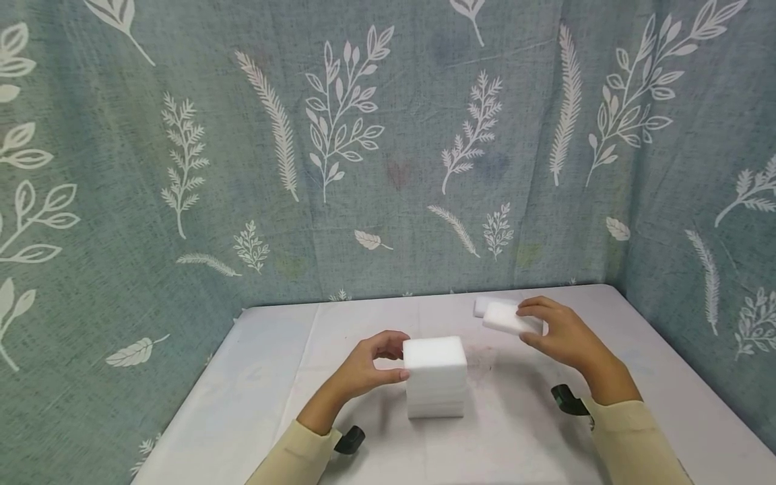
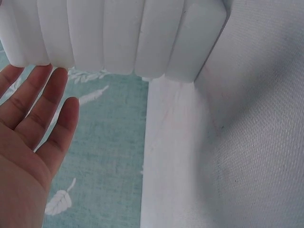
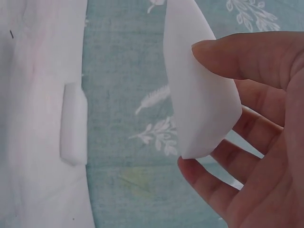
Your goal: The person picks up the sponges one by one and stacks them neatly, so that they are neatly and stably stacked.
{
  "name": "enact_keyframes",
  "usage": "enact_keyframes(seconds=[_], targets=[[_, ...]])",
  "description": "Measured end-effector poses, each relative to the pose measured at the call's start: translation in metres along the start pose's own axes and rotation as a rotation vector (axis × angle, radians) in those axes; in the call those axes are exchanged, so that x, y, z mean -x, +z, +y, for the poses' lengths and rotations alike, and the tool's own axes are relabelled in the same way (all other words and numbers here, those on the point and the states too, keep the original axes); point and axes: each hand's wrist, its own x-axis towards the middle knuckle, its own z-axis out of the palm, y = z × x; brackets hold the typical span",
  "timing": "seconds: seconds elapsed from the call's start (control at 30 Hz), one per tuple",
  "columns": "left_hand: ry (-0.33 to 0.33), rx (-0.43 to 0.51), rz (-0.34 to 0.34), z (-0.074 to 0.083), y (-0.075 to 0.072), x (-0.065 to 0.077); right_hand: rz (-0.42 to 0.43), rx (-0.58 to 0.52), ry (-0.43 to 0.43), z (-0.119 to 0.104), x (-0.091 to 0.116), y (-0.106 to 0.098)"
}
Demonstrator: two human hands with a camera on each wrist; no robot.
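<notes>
White sponge blocks are stacked flat in a neat upright pile [image 1: 435,377] on the table, with several layers showing at the side in the left wrist view. My left hand [image 1: 370,364] cups the pile's left side near the top, fingertips right at the block edges, thumb toward the front corner. In my right hand [image 1: 560,333] a single white sponge [image 3: 199,90] is pinched between thumb and fingers, raised over the back right of the table. Behind it another white sponge [image 3: 74,126] lies near the table's far edge, partly covered in the head view.
A white cloth covers the table [image 1: 273,377]. Green-blue curtain fabric [image 1: 388,168] with white leaf prints hangs behind the table and along both sides. Dark wrist devices [image 1: 568,399] sit at both sleeve cuffs.
</notes>
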Motion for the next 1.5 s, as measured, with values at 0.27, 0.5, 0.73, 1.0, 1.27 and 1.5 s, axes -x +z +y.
enact_keyframes(seconds=[0.27,0.5,0.73,1.0,1.27,1.5], targets=[[0.01,0.01,0.0,0.002,-0.002,0.001,-0.009,-0.001,-0.05,-0.014,-0.003,0.001],[0.018,0.005,-0.005,0.004,-0.002,0.0,-0.02,-0.021,-0.09,-0.021,-0.002,0.003],[0.013,-0.005,0.001,0.002,-0.002,0.001,-0.008,-0.028,-0.121,-0.026,-0.003,0.004],[0.0,0.0,-0.001,0.001,-0.004,0.003,0.021,-0.048,-0.128,-0.029,-0.001,0.003],[0.025,0.001,0.0,0.0,-0.006,0.003,0.014,-0.078,-0.122,-0.035,0.003,0.003],[0.008,-0.01,0.007,0.003,-0.007,0.005,0.038,-0.137,-0.176,-0.044,-0.007,0.005]])
